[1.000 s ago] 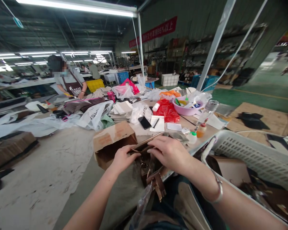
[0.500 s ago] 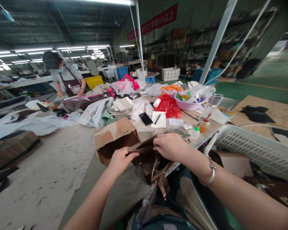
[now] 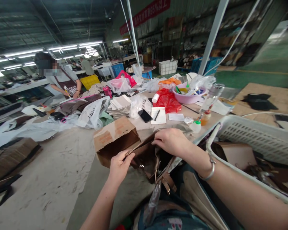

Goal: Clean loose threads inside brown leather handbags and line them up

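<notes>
A brown handbag [image 3: 144,159] lies at the table's near edge, its mouth spread and its dark inside showing. My left hand [image 3: 120,166] pinches the left end of its flap edge between thumb and fingers. Farther along the same edge, my right hand [image 3: 170,140] is closed on the bag, with its fingertips partly hidden. A buckled strap [image 3: 167,182] hangs from the bag's near side, with clear plastic wrap [image 3: 155,198] below it. Just beyond my left hand, an open cardboard box [image 3: 115,134] lies on its side.
A white plastic basket [image 3: 256,131] with brown bags stands at the right. Behind the box are a phone [image 3: 145,115], a notepad [image 3: 162,119], a red plastic bag [image 3: 168,101] and a purple basin [image 3: 188,98]. Brown stacked pieces [image 3: 12,159] lie left. A co-worker [image 3: 62,80] stands across the table.
The bag's flap edge is tilted more steeply, and my left hand has shifted slightly lower. Both hands keep their hold. The whole view has moved a little.
</notes>
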`<state>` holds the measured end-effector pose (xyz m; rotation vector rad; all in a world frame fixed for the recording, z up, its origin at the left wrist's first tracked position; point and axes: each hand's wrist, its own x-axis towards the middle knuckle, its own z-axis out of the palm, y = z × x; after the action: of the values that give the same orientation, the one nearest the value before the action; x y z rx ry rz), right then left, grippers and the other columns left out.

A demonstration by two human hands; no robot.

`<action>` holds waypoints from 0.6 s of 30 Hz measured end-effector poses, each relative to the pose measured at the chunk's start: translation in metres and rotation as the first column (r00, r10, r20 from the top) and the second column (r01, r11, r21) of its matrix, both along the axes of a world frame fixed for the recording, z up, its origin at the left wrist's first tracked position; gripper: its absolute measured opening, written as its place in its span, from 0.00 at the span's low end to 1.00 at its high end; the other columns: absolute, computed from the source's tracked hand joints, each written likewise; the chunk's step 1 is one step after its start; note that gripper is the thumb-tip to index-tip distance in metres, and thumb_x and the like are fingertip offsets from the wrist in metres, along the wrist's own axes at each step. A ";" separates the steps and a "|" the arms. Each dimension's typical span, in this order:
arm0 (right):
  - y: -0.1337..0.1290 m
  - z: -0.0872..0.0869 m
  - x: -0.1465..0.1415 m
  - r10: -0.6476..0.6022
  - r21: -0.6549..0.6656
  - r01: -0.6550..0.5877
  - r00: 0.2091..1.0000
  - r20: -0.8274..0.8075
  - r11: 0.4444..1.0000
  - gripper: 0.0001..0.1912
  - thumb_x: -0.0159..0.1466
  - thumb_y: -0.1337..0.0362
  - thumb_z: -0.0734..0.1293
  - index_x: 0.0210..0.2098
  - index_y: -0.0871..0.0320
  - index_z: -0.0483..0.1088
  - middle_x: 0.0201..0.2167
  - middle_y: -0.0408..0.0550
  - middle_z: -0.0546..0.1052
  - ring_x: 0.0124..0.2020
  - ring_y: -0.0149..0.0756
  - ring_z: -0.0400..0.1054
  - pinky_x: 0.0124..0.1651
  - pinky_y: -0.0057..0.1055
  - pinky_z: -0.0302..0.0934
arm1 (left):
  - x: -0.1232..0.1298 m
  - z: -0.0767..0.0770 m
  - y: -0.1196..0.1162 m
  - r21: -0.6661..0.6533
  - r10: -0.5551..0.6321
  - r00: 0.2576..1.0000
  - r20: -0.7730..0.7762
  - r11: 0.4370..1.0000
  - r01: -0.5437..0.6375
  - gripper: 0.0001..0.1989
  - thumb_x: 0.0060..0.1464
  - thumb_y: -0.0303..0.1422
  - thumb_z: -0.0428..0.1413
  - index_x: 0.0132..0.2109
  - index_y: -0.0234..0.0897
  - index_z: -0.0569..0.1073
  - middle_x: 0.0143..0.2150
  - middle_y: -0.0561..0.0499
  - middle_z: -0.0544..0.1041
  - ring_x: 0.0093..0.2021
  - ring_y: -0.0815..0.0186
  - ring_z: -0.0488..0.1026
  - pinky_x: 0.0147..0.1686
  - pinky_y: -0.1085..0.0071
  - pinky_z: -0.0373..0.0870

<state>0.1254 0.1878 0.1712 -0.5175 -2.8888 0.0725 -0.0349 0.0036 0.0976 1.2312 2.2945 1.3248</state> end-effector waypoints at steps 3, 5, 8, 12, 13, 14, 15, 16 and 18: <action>0.002 0.001 -0.004 -0.045 -0.016 0.045 0.999 0.006 0.999 0.12 0.64 0.56 0.63 0.30 0.56 0.73 0.30 0.46 0.77 0.32 0.35 0.69 0.29 0.26 0.53 | -0.002 0.000 0.002 -0.018 0.004 1.000 0.001 1.000 -0.004 0.15 0.53 0.41 0.54 0.41 0.36 0.77 0.38 0.50 0.79 0.38 0.62 0.75 0.42 0.69 0.71; 0.002 0.002 -0.006 -0.066 -0.024 0.066 0.998 0.013 0.998 0.12 0.63 0.56 0.63 0.31 0.56 0.73 0.30 0.46 0.77 0.32 0.36 0.69 0.30 0.26 0.54 | -0.003 -0.001 0.002 -0.017 0.017 1.000 -0.004 1.000 -0.017 0.15 0.53 0.41 0.54 0.41 0.36 0.77 0.37 0.50 0.79 0.38 0.62 0.75 0.41 0.70 0.71; 0.004 0.002 -0.010 -0.082 -0.026 0.082 0.997 0.011 0.996 0.14 0.64 0.55 0.62 0.32 0.57 0.74 0.30 0.48 0.77 0.33 0.37 0.70 0.30 0.26 0.55 | -0.003 -0.002 0.004 -0.003 0.044 0.999 -0.023 0.999 -0.044 0.15 0.52 0.41 0.54 0.40 0.35 0.77 0.37 0.50 0.79 0.38 0.62 0.75 0.40 0.70 0.71; 0.006 0.000 -0.012 -0.100 -0.039 0.101 0.995 0.021 0.994 0.15 0.64 0.54 0.61 0.32 0.56 0.74 0.31 0.48 0.77 0.34 0.37 0.70 0.31 0.27 0.56 | -0.002 -0.003 0.007 0.007 0.073 0.996 -0.057 0.997 -0.073 0.15 0.53 0.41 0.54 0.40 0.35 0.77 0.35 0.50 0.79 0.36 0.63 0.75 0.39 0.71 0.70; 0.006 -0.001 -0.013 -0.104 -0.042 0.105 0.994 0.020 0.994 0.15 0.64 0.54 0.61 0.32 0.55 0.74 0.31 0.47 0.77 0.34 0.38 0.70 0.31 0.27 0.57 | -0.002 -0.003 0.007 0.008 0.075 0.995 -0.061 0.997 -0.074 0.15 0.53 0.41 0.54 0.39 0.35 0.77 0.35 0.51 0.79 0.36 0.64 0.74 0.38 0.72 0.70; 0.007 -0.002 -0.013 -0.106 -0.046 0.107 0.994 0.018 0.993 0.15 0.64 0.53 0.61 0.32 0.55 0.74 0.31 0.47 0.77 0.34 0.38 0.70 0.32 0.27 0.57 | -0.002 -0.002 0.008 0.008 0.075 0.995 -0.063 0.997 -0.075 0.15 0.53 0.41 0.54 0.39 0.35 0.77 0.34 0.51 0.79 0.35 0.64 0.74 0.37 0.73 0.70; 0.007 -0.002 -0.013 -0.106 -0.051 0.106 0.994 0.014 0.993 0.15 0.64 0.53 0.61 0.33 0.55 0.74 0.31 0.47 0.77 0.34 0.38 0.70 0.32 0.28 0.57 | -0.003 -0.002 0.008 0.007 0.076 0.995 -0.067 0.997 -0.075 0.15 0.53 0.40 0.53 0.39 0.35 0.77 0.34 0.51 0.79 0.35 0.65 0.74 0.36 0.74 0.70; 0.007 -0.003 -0.013 -0.105 -0.056 0.105 0.994 0.010 0.993 0.15 0.64 0.53 0.61 0.33 0.55 0.74 0.31 0.47 0.77 0.34 0.38 0.70 0.33 0.28 0.57 | -0.003 -0.002 0.009 0.007 0.076 0.994 -0.073 0.997 -0.075 0.14 0.53 0.40 0.53 0.39 0.35 0.77 0.33 0.51 0.78 0.34 0.65 0.74 0.36 0.74 0.70; 0.008 -0.003 -0.013 -0.106 -0.064 0.106 0.994 0.002 0.992 0.15 0.64 0.53 0.61 0.32 0.55 0.74 0.32 0.48 0.77 0.34 0.37 0.70 0.33 0.27 0.57 | -0.003 -0.002 0.009 0.004 0.076 0.993 -0.088 0.997 -0.076 0.14 0.54 0.40 0.53 0.39 0.35 0.77 0.33 0.52 0.78 0.34 0.66 0.74 0.35 0.75 0.69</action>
<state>0.1120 0.1956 0.1679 -0.6807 -2.8598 0.1490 -0.0381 0.0130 0.0956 1.2382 2.4244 1.3209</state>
